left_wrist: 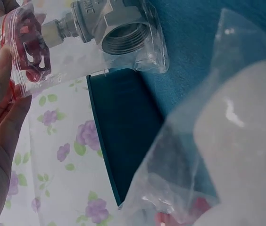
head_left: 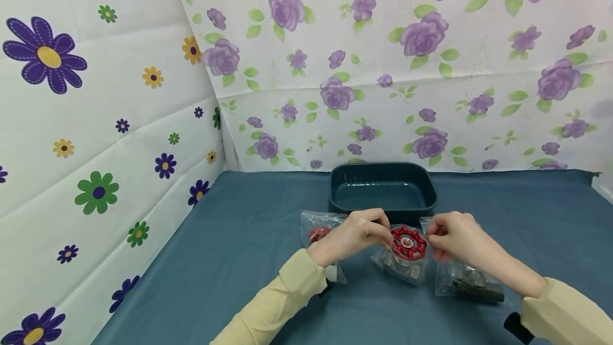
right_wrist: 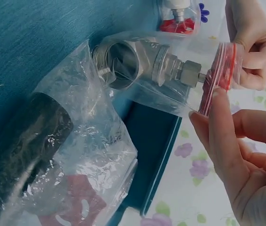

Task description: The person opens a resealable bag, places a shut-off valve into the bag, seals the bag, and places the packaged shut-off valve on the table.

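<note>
A clear zip bag [right_wrist: 173, 96] holds a metal valve [left_wrist: 119, 28] with a red handwheel [head_left: 408, 243]. In the head view it sits between the two hands, at the middle of the table. My left hand [head_left: 356, 234] pinches the zip edge on one side of the bag. My right hand [head_left: 460, 238] pinches the same red-lined edge on the other side, thumb against fingers in the right wrist view. The valve hangs inside the bag with its threaded opening [left_wrist: 126, 37] away from the hands.
Left of it lies another clear bag [head_left: 310, 221] with a red wheel and white part. To the right, a third bag [head_left: 445, 284] contains a dark cylindrical piece [right_wrist: 27, 146] and something red. A dark teal tray [head_left: 336, 182] stands behind, near the floral cloth [head_left: 297, 111].
</note>
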Tool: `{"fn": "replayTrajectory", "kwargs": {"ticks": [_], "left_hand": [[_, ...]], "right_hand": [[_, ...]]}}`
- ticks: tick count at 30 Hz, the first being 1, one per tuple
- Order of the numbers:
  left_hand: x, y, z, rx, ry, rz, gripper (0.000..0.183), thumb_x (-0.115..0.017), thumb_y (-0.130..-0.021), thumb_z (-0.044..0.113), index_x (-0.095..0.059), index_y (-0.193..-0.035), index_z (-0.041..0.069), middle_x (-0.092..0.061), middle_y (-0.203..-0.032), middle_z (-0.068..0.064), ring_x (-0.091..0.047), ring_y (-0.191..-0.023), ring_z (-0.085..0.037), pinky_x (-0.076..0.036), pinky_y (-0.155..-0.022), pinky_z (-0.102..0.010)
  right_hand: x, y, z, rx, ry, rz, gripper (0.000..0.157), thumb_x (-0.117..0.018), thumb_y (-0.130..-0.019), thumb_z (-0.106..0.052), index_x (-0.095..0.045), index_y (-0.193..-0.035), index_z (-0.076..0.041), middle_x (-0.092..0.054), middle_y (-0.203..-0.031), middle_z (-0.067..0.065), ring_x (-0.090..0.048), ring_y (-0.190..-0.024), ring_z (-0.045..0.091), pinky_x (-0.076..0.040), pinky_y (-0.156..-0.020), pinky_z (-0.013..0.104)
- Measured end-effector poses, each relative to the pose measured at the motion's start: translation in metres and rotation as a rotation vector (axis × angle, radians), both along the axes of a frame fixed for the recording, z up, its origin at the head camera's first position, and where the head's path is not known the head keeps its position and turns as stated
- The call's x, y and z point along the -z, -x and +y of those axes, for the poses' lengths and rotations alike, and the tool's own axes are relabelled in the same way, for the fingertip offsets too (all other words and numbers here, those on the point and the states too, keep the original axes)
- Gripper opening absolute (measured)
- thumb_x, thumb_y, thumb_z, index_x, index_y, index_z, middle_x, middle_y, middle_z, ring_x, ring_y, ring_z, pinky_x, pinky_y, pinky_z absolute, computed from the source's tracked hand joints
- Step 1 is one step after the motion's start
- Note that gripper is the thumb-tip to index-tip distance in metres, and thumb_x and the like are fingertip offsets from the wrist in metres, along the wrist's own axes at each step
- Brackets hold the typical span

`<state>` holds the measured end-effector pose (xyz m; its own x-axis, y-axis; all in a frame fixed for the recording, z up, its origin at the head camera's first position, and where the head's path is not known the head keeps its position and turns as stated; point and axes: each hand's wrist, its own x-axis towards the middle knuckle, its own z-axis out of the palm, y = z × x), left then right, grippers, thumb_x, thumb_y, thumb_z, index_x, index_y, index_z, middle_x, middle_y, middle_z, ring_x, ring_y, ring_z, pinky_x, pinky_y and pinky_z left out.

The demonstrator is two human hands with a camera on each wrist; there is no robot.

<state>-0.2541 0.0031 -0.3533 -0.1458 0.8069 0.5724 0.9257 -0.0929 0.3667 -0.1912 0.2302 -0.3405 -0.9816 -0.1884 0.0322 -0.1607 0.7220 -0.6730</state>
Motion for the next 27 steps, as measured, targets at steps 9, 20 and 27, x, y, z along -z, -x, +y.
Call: {"fn": "replayTrajectory", "kwargs": {"ticks": [9, 20, 27], "left_hand": [[-0.02, -0.01, -0.003, -0.009, -0.098, -0.038, 0.011, -0.061, -0.077, -0.016, -0.065, -0.08, -0.006, -0.049, -0.085, -0.012, -0.057, -0.078, -0.014, -0.045, -0.075, -0.017], [-0.001, 0.01, 0.003, -0.158, -0.121, 0.151, 0.006, -0.066, -0.081, 0.002, -0.07, -0.084, 0.005, -0.05, -0.087, -0.001, -0.049, -0.081, -0.003, -0.04, -0.072, -0.01], [-0.008, 0.007, 0.001, -0.206, -0.127, 0.205, 0.006, -0.066, -0.081, 0.004, -0.071, -0.084, 0.007, -0.051, -0.086, -0.001, -0.048, -0.079, -0.004, -0.038, -0.07, -0.009]], "right_hand": [[-0.018, 0.0, 0.004, -0.02, -0.032, 0.146, 0.006, -0.058, -0.085, 0.003, -0.064, -0.083, 0.002, -0.06, -0.062, -0.001, -0.059, -0.053, 0.014, -0.05, -0.049, 0.028], [-0.034, 0.001, 0.009, -0.03, -0.034, 0.183, 0.007, -0.059, -0.085, 0.002, -0.065, -0.089, 0.004, -0.061, -0.064, -0.001, -0.059, -0.054, 0.011, -0.051, -0.052, 0.028], [-0.043, 0.002, 0.011, -0.037, -0.045, 0.183, 0.01, -0.061, -0.085, 0.0, -0.065, -0.093, 0.005, -0.061, -0.068, -0.001, -0.06, -0.058, 0.012, -0.051, -0.054, 0.027]]}}
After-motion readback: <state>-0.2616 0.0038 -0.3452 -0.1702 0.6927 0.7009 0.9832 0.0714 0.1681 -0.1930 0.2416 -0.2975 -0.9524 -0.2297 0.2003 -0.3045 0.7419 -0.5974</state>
